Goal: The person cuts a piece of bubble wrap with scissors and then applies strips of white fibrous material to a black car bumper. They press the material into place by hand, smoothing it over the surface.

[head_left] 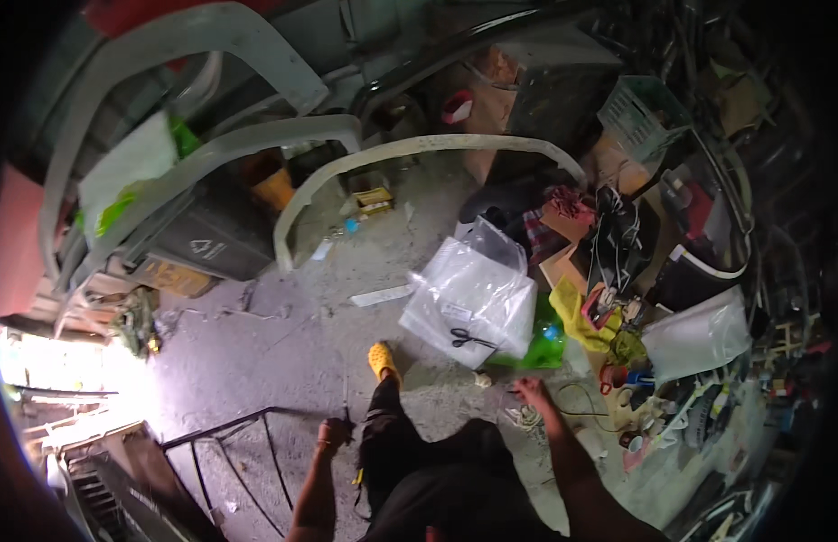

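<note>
My left hand [333,432] is low at the left of my legs, fingers curled round what looks like a thin dark rod [346,402] pointing forward; its kind is too small to make out. My right hand [529,390] hangs to the right with its fingers closed; whatever they may hold is hidden. Ahead of that hand lies a stack of clear plastic sheeting [464,285] on the floor, with black-handled scissors [471,340] on top. Beside the sheeting is a bright green plastic piece [543,348]. Below my right hand is a pale coil of cord [524,416].
Long curved pale panels [419,144] arch across the far side. A dark wheeled bin [211,230] lies at the left, near a black metal frame [229,429]. Mixed clutter, a yellow cloth [577,316] and a grey-green crate [640,117] crowd the right.
</note>
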Demonstrator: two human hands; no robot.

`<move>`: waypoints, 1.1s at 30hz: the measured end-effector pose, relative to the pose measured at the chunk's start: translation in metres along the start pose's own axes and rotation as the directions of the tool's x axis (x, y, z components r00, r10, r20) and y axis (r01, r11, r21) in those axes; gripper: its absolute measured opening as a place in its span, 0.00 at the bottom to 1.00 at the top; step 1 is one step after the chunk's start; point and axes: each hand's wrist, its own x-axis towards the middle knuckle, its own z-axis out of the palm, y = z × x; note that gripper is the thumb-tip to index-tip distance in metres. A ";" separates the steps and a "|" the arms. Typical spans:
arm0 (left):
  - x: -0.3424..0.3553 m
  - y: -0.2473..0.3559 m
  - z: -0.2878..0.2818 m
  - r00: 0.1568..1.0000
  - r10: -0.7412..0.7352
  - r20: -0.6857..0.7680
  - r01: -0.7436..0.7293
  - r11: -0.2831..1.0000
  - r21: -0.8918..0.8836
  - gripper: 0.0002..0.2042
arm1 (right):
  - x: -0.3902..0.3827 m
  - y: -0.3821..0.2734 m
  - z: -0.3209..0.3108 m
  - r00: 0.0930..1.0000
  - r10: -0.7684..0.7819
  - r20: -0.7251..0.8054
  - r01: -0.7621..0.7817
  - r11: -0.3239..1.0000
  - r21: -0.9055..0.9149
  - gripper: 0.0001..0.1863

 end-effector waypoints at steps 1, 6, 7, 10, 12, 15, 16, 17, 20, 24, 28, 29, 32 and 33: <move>0.019 -0.027 0.006 0.997 -0.009 0.073 0.060 0.682 -0.729 0.11 | 0.004 0.002 0.002 0.994 0.108 0.002 -0.108 0.994 0.012 0.16; 0.116 -0.081 -0.001 0.894 0.129 0.429 0.101 0.874 -0.475 0.12 | 0.011 -0.022 0.030 0.979 0.204 -0.024 -0.202 0.937 -0.285 0.24; 0.126 -0.084 0.001 0.880 -0.034 0.474 0.431 0.476 -0.767 0.12 | 0.024 -0.030 0.035 0.986 0.141 -0.094 -0.163 0.937 -0.309 0.24; 0.174 -0.059 -0.016 0.705 -0.158 0.692 0.626 -0.321 -0.711 0.09 | 0.082 -0.025 0.022 0.968 0.064 -0.241 -0.148 0.926 -0.348 0.30; 0.204 -0.034 -0.017 0.622 -0.291 0.727 0.630 -0.366 -0.685 0.08 | 0.158 -0.017 0.008 0.960 -0.009 -0.279 -0.146 0.835 -0.530 0.39; 0.243 0.005 -0.003 0.597 -0.354 0.720 0.648 -0.316 -0.692 0.10 | 0.280 0.005 -0.023 0.890 -0.055 -0.453 -0.201 0.844 -0.497 0.46; 0.256 0.018 0.012 0.591 -0.371 0.716 0.629 -0.343 -0.697 0.10 | 0.316 0.007 -0.044 0.879 0.047 -0.474 -0.261 0.880 -0.396 0.49; 0.273 0.033 0.026 0.586 -0.357 0.728 0.637 -0.353 -0.686 0.11 | 0.351 0.021 -0.073 0.855 0.021 -0.518 -0.283 0.856 -0.432 0.53; 0.316 0.054 0.059 0.567 -0.350 0.746 0.626 -0.405 -0.666 0.12 | 0.455 -0.007 -0.086 0.750 0.016 -0.661 -0.373 0.835 -0.403 0.55; 0.361 0.072 0.087 0.584 -0.204 0.785 0.636 -0.485 -0.600 0.15 | 0.534 0.002 -0.146 0.645 -0.045 -0.763 -0.242 0.935 -0.260 0.64; 0.387 0.076 0.087 0.556 -0.175 0.812 0.705 -0.417 -0.573 0.13 | 0.550 0.015 -0.141 0.797 -0.191 -0.573 0.166 0.981 -0.096 0.30; 0.387 0.074 0.085 0.532 -0.219 0.818 0.712 -0.407 -0.572 0.13 | 0.542 -0.003 -0.102 0.816 -0.235 -0.527 0.228 0.970 -0.080 0.26; 0.385 0.070 0.091 0.481 -0.290 0.828 0.715 -0.417 -0.561 0.13 | 0.481 -0.016 -0.013 0.952 -0.132 -0.277 0.103 0.988 -0.117 0.17; 0.388 0.072 0.095 0.479 -0.272 0.834 0.725 -0.414 -0.551 0.13 | 0.453 0.011 0.007 0.897 -0.411 -0.165 0.394 0.910 -0.126 0.16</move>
